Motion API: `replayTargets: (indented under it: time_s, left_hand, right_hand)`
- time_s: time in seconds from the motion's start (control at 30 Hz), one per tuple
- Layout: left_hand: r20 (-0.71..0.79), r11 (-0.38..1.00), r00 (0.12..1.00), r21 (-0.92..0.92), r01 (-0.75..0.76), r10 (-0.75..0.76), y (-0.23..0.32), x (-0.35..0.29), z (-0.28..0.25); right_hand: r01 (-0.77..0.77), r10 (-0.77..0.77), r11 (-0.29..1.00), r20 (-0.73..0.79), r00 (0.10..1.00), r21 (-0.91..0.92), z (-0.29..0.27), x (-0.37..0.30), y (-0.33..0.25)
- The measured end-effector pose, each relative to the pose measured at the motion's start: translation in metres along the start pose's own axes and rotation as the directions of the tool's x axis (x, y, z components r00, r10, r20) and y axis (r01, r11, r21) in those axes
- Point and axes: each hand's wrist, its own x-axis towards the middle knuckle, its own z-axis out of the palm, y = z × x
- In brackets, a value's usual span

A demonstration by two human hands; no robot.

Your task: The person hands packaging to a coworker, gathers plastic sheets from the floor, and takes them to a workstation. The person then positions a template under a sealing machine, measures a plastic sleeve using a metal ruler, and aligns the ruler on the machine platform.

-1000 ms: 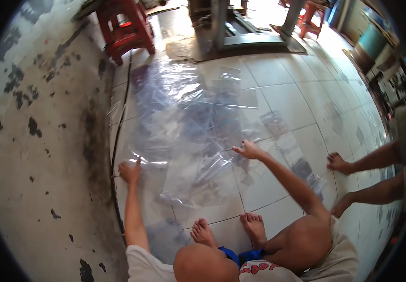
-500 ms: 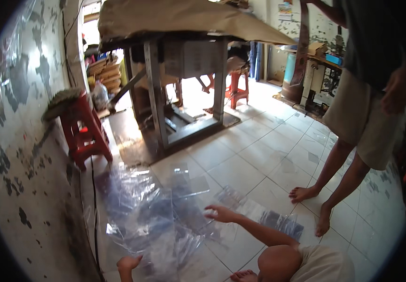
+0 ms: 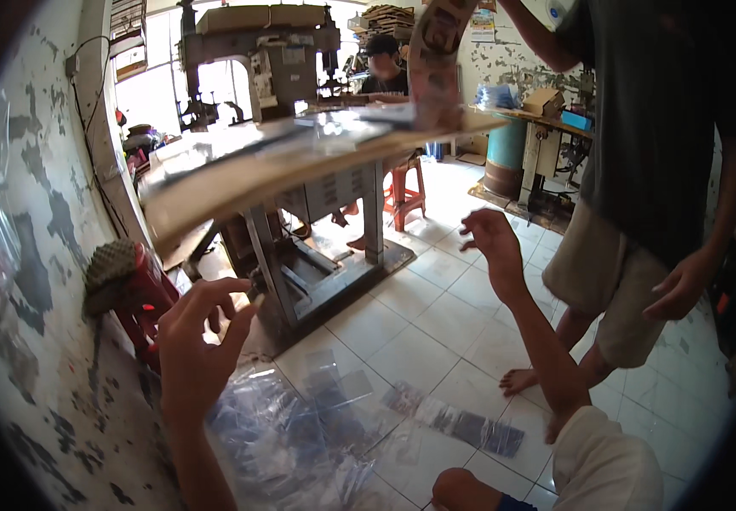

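Note:
My left hand (image 3: 202,341) is raised beside the wall, its fingers curved and apart with nothing between them. My right hand (image 3: 494,243) is up in front of the standing person, fingers loosely bent and spread, holding nothing. Below both hands, a heap of clear plastic sheets (image 3: 270,426) lies on the tiled floor. To its right, a row of flat plastic pieces (image 3: 457,422) stretches toward the person's feet.
Ahead, a press machine (image 3: 278,68) stands over a tan board (image 3: 214,192) on a metal frame. A person (image 3: 640,128) stands at the right beside a long printed strip (image 3: 438,51). A red stool (image 3: 134,281) stands by the wall; another person (image 3: 385,77) is behind the board.
Both my hands have risen from near the plastic sheets. The view has tilted up, bringing the press machine and the person behind it into sight.

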Motion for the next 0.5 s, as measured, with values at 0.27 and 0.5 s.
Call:
replayTargets:
  time_s: [0.27, 0.5]
  left_hand:
    - [0.05, 0.911, 0.999, 0.413, -0.017, -0.004, 0.007, 0.154, -0.042]
    - [0.205, 0.829, 0.91, 0.518, 0.211, -0.359, 0.006, 0.132, -0.028]
  right_hand:
    - [-0.623, 0.656, 0.753, 0.177, 0.734, -0.21, -0.035, -0.029, -0.138]
    - [-0.865, 0.958, 0.2, 0.275, 0.075, -0.461, -0.077, -0.14, -0.236]
